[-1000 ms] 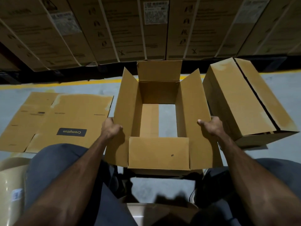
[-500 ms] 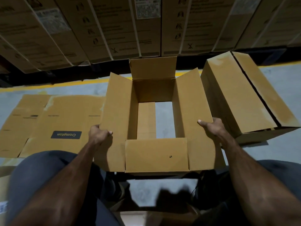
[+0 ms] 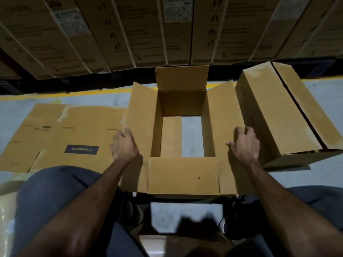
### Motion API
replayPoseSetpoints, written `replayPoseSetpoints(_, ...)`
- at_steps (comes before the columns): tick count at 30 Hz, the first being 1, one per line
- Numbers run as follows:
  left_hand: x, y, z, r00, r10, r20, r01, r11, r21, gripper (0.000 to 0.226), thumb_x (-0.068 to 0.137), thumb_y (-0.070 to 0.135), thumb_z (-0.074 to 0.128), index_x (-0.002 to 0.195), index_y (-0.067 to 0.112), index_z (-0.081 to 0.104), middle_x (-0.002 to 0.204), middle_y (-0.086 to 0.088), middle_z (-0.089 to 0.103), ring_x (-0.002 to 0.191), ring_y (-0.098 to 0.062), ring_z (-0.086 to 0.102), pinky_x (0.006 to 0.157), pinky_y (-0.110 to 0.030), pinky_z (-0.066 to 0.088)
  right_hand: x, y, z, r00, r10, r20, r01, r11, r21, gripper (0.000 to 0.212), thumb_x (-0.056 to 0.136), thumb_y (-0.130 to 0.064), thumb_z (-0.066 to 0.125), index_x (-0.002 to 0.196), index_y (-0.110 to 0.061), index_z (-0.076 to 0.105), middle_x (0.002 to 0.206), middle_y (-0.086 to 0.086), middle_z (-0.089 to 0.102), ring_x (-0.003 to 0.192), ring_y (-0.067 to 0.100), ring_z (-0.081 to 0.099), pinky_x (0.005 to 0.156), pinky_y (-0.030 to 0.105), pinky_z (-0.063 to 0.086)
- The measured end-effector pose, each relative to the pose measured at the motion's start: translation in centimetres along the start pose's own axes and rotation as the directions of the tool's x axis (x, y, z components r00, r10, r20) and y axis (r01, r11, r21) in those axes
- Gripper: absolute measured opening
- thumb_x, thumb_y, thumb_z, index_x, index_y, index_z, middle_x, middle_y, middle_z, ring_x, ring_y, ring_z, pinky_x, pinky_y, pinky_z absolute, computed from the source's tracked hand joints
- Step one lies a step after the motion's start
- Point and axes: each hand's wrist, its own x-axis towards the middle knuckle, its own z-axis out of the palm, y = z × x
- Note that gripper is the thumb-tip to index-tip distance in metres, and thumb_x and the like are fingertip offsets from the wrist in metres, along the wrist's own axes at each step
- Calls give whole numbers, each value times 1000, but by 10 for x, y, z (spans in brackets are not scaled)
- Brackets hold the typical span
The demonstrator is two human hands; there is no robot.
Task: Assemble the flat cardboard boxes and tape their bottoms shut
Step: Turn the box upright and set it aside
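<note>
Open box: it stands on the grey floor directly in front of your knees, all four upper flaps splayed outward, its bottom partly closed — one inner flap lies flat on the left of the opening and bare floor shows through the gap beside it. Left hand: at the outer edge of the box's left flap, fingers curled over that edge; the blur leaves it unclear whether this grip has firm hold of the cardboard. Right hand: at the outer edge of the box's right flap, fingers loosely bent and spread, blurred, so you cannot tell if this grip holds the flap or only touches it. Flat box: left of the open box, lying unfolded on the floor, a dark "Crompton" label facing up. Assembled box: right of the open box, lying tilted, a dark seam running along its top. Stacked cartons: behind the open box — a wall of them beyond a yellow floor line.
</note>
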Motion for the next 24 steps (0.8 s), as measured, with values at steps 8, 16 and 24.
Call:
replayPoseSetpoints(8, -23, 24, -37, 847, 420, 325, -461, 885, 58, 85, 91, 50, 74, 161, 25, 33, 172, -16, 11, 158, -37, 14, 125, -60, 23, -84, -66, 6, 816, -572, 86, 548, 715, -434, 69, 104, -26, 54, 166, -17, 24, 170, 22, -17, 161, 39, -6, 128, 62, -2)
replayPoseSetpoints(16, -20, 10, -76, 749, 480, 457, -502, 861, -83, 72, 96, 39, 72, 157, 18, 40, 161, -8, 44, 146, -29, 44, 120, -51, 38, -153, -83, 60, 695, -660, 287, 719, 649, -249, 85, 105, -61, 38, 168, -11, 11, 175, 11, -1, 162, 32, 7, 129, 57, 15)
replayPoseSetpoints(24, 34, 12, -98, 822, 472, 319, -441, 881, -170, 69, 94, 39, 74, 153, 15, 48, 151, -13, 54, 138, -33, 51, 114, -49, 44, -145, -82, 95, 621, -508, 597, 690, 716, -107, 97, 87, -73, -7, 168, -19, -2, 176, 4, -9, 163, 28, -1, 130, 53, 8)
